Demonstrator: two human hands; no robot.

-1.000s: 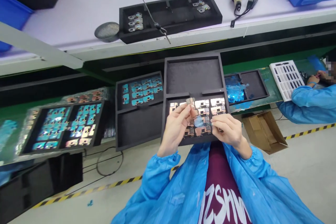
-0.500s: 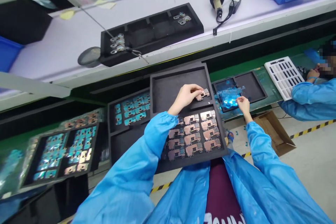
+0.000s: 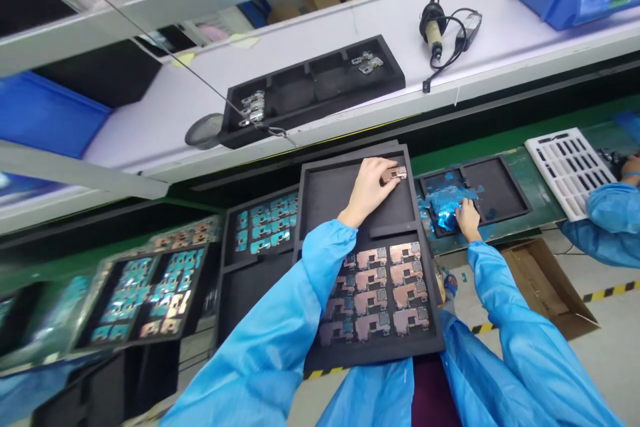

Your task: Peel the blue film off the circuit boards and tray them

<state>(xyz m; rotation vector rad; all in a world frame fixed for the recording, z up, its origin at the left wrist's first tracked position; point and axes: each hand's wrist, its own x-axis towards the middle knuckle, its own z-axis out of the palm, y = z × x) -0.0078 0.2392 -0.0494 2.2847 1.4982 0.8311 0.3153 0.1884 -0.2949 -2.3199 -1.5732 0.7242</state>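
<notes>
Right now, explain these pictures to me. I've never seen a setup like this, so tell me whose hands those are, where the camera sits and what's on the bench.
These pictures come from a camera worn on a person's head, looking down, so the blue sleeves are theirs. The left hand holds a small copper part over a black foam tray, whose lower half carries rows of similar parts. The right hand rests on crumpled blue film in a second foam tray. A third tray, with blue-topped parts, lies to the left. On the right, a co-worker's blue sleeve shows beside a white rack.
</notes>
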